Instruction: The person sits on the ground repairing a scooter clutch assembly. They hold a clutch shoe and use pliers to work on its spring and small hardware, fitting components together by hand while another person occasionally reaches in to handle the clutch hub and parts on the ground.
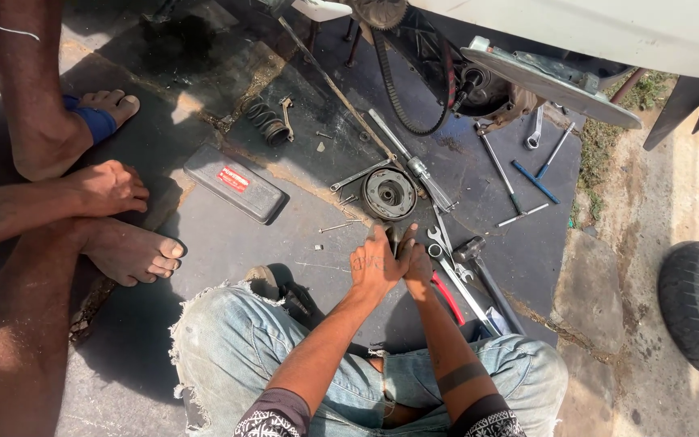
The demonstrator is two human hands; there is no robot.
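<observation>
While the left hand (375,263) spreads flat over a small dark part (392,239) on the ground mat (228,243), steadying it, the right hand (419,265) pinches its edge beside the round clutch drum (389,194).

Hard daylight falls from above, burning out the white vehicle body panel (608,28) and the pale ground right of it, casting sharp shadows leftward below it; focus crisp, mild edge bending.

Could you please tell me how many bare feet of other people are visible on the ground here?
2: one bare foot left of the person's torn jeans, another foot in a sandal farther up left. Others may be hidden.
</observation>
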